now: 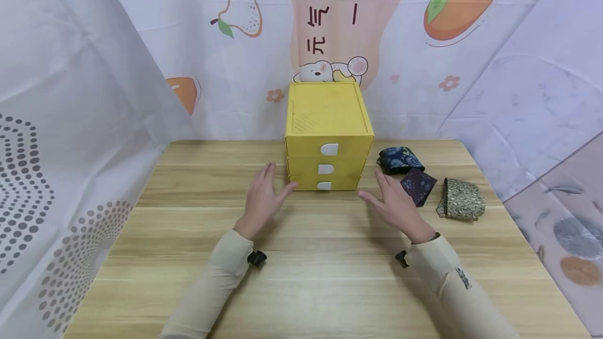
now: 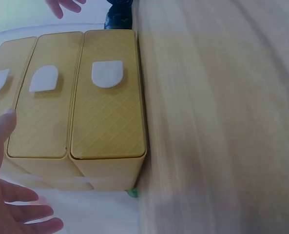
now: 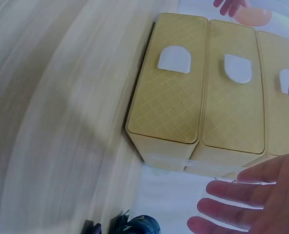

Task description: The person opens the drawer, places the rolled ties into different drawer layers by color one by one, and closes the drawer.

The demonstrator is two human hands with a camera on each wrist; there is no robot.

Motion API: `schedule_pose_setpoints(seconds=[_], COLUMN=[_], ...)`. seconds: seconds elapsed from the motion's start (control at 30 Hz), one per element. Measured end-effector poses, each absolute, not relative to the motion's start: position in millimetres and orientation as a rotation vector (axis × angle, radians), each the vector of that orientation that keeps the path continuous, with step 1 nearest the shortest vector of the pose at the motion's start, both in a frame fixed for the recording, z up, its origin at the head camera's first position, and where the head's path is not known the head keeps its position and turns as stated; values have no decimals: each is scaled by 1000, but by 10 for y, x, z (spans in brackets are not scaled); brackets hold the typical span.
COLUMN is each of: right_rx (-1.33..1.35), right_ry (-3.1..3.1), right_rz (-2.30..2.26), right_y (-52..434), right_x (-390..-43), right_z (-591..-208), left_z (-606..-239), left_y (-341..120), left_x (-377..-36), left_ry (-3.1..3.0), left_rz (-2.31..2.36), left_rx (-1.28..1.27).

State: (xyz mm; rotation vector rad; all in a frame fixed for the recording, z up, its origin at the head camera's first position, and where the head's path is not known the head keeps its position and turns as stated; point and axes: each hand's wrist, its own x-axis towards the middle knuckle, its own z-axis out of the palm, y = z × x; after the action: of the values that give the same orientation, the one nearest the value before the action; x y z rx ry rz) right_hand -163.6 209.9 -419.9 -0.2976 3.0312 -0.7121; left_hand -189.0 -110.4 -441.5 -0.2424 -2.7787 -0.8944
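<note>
With the yellow drawer box (image 1: 330,109) at the middle of the worktop's (image 1: 325,276) back edge, the left hand (image 1: 264,198) and right hand (image 1: 394,204) hover near its sides, fingers apart and empty, where matched pressure would likely steady it best.

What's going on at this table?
A person has both hands near a small yellow drawer unit on the wooden table. The left hand is by its left side and the right hand by its right, fingers spread and neither holding anything. The three drawers look closed. To the right of the unit lie three patterned cloth items: a blue one, a dark purple one and a greenish one.
</note>
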Motion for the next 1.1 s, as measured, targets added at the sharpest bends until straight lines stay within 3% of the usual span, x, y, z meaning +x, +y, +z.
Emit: schedule_pose_setpoints(seconds=[1.1], right_rx=[-435], right_ry=[3124], right_rz=[-1221], right_y=[1949], right_x=[-1689], right_z=[-3913], left_z=[-4108], left_y=[-1126], left_x=[-1979], left_ry=[-2559], left_rz=[-1214], left_rx=[-239])
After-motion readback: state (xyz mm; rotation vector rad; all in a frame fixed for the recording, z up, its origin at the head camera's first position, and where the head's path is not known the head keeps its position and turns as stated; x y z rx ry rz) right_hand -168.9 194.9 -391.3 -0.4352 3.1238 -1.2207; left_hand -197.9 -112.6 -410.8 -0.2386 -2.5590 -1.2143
